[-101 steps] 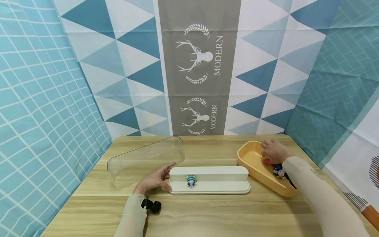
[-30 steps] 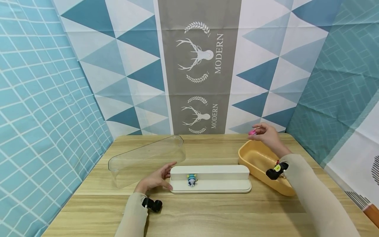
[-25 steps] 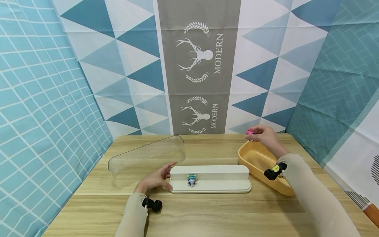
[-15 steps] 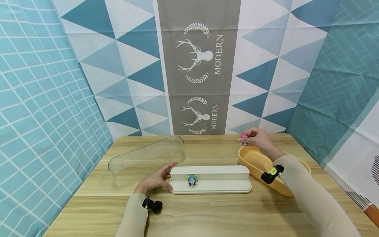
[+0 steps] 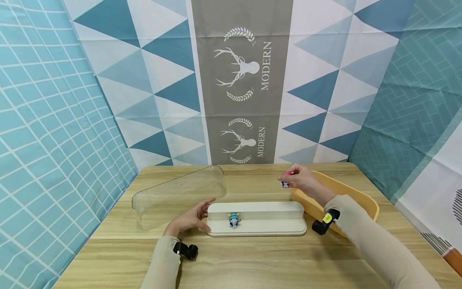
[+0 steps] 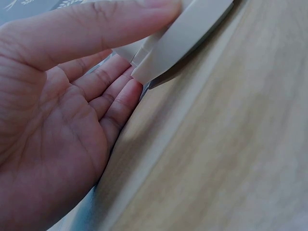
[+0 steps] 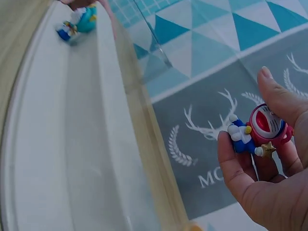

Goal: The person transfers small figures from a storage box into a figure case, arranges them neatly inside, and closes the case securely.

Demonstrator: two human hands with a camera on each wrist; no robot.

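Note:
A cream two-step display stand (image 5: 256,226) lies mid-table. My left hand (image 5: 188,220) holds its left end, thumb at the front corner and fingers round behind; the left wrist view shows the thumb (image 6: 110,29) on the stand's edge. A small toy figurine in a teal hat (image 5: 234,220) stands on the lower step, near the left. Up beyond the stand's right end, my right hand (image 5: 304,182) pinches a blue-and-white figurine with a pink hood (image 7: 257,130) between thumb and fingers. In the right wrist view it lies sideways, mouth open, with a gold star.
A yellow tray (image 5: 350,192) stands at the right, partly hidden by my right forearm. At the back left a clear plastic cover (image 5: 177,196) lies on the wooden table (image 5: 231,265). Patterned cloths (image 5: 159,80) hang behind and at the sides.
My right hand has come up out of the yellow tray with the pink-hooded figurine and moved left and down toward the stand. My left hand stays in place on the stand.

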